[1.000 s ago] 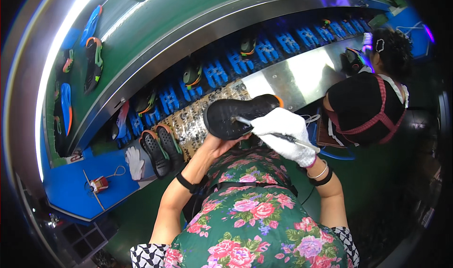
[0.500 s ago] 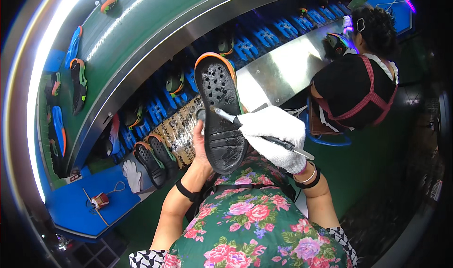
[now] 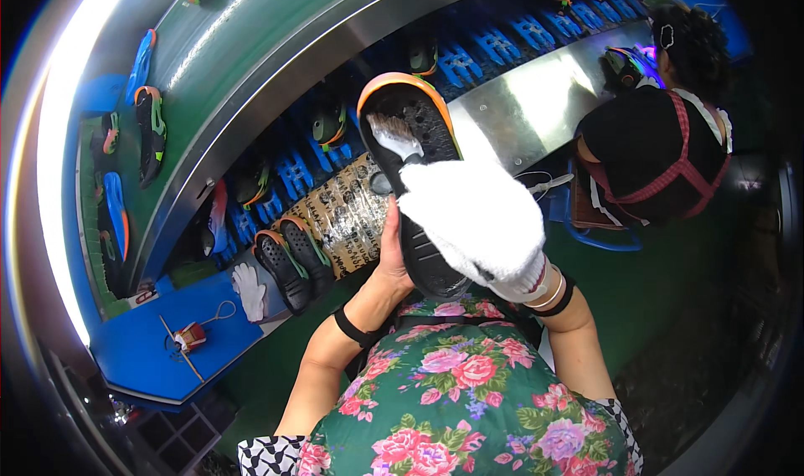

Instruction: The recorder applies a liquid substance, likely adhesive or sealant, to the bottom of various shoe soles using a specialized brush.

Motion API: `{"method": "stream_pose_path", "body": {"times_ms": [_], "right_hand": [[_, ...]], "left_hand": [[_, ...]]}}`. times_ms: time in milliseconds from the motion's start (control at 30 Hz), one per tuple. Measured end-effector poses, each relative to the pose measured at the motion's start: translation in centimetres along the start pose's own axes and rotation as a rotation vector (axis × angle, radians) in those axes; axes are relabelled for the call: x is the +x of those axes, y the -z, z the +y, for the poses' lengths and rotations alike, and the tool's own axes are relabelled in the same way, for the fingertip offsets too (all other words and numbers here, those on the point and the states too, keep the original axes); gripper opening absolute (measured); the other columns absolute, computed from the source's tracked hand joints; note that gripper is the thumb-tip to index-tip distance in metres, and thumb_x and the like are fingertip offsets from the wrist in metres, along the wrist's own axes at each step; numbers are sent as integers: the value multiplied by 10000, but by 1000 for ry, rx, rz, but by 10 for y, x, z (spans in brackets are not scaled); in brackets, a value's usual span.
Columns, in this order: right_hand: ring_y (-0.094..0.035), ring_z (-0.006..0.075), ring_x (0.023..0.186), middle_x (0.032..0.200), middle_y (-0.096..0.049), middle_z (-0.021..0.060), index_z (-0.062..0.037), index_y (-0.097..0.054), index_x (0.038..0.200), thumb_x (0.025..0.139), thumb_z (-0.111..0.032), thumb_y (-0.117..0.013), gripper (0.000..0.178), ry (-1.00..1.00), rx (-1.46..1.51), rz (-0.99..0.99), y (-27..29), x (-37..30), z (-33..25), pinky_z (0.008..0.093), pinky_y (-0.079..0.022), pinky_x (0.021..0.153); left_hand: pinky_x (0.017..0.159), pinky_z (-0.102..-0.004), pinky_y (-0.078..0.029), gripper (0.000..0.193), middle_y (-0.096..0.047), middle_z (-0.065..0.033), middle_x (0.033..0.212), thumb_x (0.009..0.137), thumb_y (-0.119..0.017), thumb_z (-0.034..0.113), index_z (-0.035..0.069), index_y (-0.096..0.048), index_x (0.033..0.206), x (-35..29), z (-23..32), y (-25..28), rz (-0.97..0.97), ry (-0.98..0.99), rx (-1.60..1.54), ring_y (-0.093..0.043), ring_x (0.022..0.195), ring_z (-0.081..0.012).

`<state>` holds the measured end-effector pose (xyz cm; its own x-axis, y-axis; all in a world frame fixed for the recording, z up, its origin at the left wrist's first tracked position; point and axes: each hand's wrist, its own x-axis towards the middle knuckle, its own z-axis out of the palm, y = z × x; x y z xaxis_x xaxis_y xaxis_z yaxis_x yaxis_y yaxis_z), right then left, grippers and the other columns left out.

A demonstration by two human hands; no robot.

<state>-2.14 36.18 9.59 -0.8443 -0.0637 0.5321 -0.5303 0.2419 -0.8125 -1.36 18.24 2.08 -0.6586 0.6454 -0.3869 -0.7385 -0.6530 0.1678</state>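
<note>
One paintbrush [image 3: 392, 127], one perforated black shoe sole [image 3: 424, 250] up in front of the floral apron [image 3: 469, 363]! The bare left hand [image 3: 393, 258] grips the sole's edge; the gloved right hand [image 3: 476, 216] clasps the brush. Two more soles [image 3: 281, 277], one loose glove [image 3: 249, 292] at left. Bristles now at the toe end, up from mid-sole!

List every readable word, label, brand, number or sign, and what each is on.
Taped brown covering: dark printing, too small and glare-broken to quote.
Black shoe in the left hand: no readable text.
Brush: none readable; handle mostly hidden by the gloved right hand.
</note>
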Motion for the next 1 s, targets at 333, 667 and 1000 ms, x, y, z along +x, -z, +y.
{"method": "stream_pose_path", "body": {"times_ms": [333,667,1000], "right_hand": [[-665,284,1185,1299,-704,119,-53,-721,1258,875,-21,-722,384,74,-111,-45,1,-3,0,398,-515,1017],[-710,296,1092,1178,-746,156,-34,-759,1155,840,-27,-751,315,13,-98,-14,2,-9,8,428,-526,1025],[-738,304,989,1104,-769,142,-43,-781,1071,784,21,-778,294,110,-92,33,3,0,10,382,-584,846]], "left_hand": [[1155,-527,-435,860,-560,-164,1486,973,-463,746,90,-456,1528,9,7,17,-119,-53,-87,-559,1352,-334],[1174,-501,-413,972,-506,-173,1534,946,-440,794,55,-373,1574,26,18,-11,-17,-59,58,-520,1385,-333],[1097,-572,-478,956,-468,-196,1551,950,-430,789,106,-304,1606,39,29,-22,-141,-157,51,-533,1352,-420]]}}
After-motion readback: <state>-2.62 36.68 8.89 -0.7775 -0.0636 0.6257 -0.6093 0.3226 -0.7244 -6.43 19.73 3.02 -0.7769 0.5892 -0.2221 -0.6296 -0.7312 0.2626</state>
